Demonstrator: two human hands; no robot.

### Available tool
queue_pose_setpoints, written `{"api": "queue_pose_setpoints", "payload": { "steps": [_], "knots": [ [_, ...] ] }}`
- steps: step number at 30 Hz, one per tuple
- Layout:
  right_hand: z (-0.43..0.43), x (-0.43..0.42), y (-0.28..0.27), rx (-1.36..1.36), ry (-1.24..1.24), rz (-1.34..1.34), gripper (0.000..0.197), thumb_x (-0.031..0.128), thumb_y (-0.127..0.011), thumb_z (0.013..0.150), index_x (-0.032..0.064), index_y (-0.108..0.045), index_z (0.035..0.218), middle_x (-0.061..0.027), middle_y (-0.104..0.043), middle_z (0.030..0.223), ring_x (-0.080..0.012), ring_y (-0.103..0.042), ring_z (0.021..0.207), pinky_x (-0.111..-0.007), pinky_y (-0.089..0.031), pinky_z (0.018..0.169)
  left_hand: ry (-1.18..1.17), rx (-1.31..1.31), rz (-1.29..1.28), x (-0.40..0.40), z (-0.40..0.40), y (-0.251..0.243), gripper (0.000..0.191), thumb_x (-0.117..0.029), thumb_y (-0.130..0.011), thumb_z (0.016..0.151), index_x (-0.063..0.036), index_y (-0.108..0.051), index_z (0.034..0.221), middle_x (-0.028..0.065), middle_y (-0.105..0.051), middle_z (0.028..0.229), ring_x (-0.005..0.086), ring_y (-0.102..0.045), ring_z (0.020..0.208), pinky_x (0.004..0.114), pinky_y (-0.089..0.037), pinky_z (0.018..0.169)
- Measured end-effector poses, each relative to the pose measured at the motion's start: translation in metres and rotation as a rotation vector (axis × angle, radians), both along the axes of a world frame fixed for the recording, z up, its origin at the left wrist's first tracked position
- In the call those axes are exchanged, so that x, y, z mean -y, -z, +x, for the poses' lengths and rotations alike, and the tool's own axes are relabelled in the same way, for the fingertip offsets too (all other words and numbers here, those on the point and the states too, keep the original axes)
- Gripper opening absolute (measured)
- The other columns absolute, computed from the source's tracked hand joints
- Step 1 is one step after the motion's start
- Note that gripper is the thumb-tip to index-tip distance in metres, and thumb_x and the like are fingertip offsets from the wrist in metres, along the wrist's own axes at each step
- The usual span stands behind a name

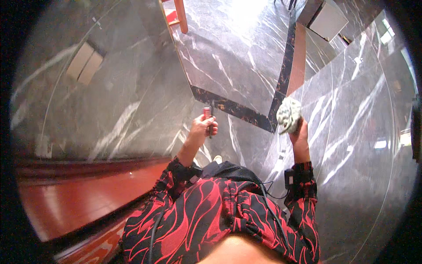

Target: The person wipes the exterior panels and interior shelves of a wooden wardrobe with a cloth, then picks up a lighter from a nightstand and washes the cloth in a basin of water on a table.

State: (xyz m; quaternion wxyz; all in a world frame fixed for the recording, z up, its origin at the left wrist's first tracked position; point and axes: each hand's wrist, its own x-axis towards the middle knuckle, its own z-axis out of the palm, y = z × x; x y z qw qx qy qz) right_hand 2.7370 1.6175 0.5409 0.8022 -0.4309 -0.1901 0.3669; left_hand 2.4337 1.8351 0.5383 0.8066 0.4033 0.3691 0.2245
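My left hand point(201, 127) grips a small red cylindrical object point(206, 113) together with a slim dark tool point(211, 131); its exact kind is too small to tell. In front of the wall panel on the right, my right hand point(299, 132) holds a bunched, pale, patterned cloth point(288, 114). Most of the right fingers are hidden behind the cloth. Both hands are raised in front of my body, apart from each other.
Grey marble-patterned wall point(125, 92) runs along the left, bearing a double switch plate point(85, 62). A glossy marble-patterned panel point(349, 132) stands on the right. Dark threshold strips point(234, 107) cross the floor. A red glossy surface point(99, 194) lies lower left; a wooden leg point(181, 16) shows beyond.
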Motion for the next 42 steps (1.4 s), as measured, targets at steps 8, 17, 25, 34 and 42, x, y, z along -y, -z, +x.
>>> {"api": "queue_pose_setpoints", "payload": {
  "steps": [8, 17, 25, 34, 42],
  "knots": [
    [0.147, -0.126, 0.013, -0.228, -0.072, -0.046, 0.038, 0.023, -0.039, 0.091, 0.001, -0.054, 0.117, -0.0103, -0.062, 0.11, -0.0226, -0.062, 0.096, -0.039, -0.052, 0.081, 0.1, 0.012, -0.042, -0.128, 0.173, -0.025, 0.018, -0.021, -0.056, 0.092, -0.008, -0.055, 0.104, 0.0021, -0.06, 0.075, 0.0124, -0.059, 0.061, 0.029, -0.051, 0.053],
    [0.308, -0.375, -0.037, -0.227, -0.346, -0.09, 0.034, 0.018, -0.039, 0.094, -0.0046, -0.053, 0.115, -0.0109, -0.062, 0.103, -0.0219, -0.061, 0.088, -0.031, -0.051, 0.076, -0.186, -0.066, 0.001, -0.301, 0.286, -0.03, 0.016, -0.018, -0.057, 0.089, -0.0068, -0.056, 0.1, 0.0014, -0.059, 0.074, 0.0096, -0.053, 0.057, 0.024, -0.044, 0.048],
    [0.436, -0.575, -0.067, -0.125, -0.636, -0.118, 0.036, 0.03, -0.046, 0.093, 0.0008, -0.057, 0.11, -0.0103, -0.062, 0.102, -0.0208, -0.062, 0.092, -0.036, -0.05, 0.081, -0.194, 0.159, -0.13, -0.452, 0.42, -0.038, 0.021, -0.012, -0.058, 0.087, -0.0007, -0.052, 0.104, 0.0153, -0.063, 0.088, 0.0272, -0.066, 0.076, 0.039, -0.056, 0.066],
    [0.594, -0.755, -0.054, 0.063, -0.729, -0.229, 0.029, 0.019, -0.054, 0.089, -0.0039, -0.057, 0.107, -0.0112, -0.065, 0.096, -0.0201, -0.064, 0.081, -0.033, -0.054, 0.074, -0.123, 0.193, -0.109, -0.666, 0.588, -0.041, 0.021, -0.015, -0.062, 0.086, -0.0023, -0.053, 0.101, 0.0147, -0.065, 0.089, 0.0286, -0.067, 0.079, 0.04, -0.057, 0.069],
    [0.678, -0.956, -0.051, 0.524, -0.712, -0.344, 0.035, -0.003, -0.048, 0.075, 0.003, -0.06, 0.107, -0.0082, -0.064, 0.085, -0.0145, -0.061, 0.077, -0.025, -0.05, 0.068, -0.038, 0.188, 0.028, -0.827, 0.697, -0.075, 0.022, -0.013, -0.06, 0.087, -0.0023, -0.055, 0.106, 0.0119, -0.065, 0.088, 0.022, -0.066, 0.079, 0.037, -0.055, 0.071]
  ]
}}
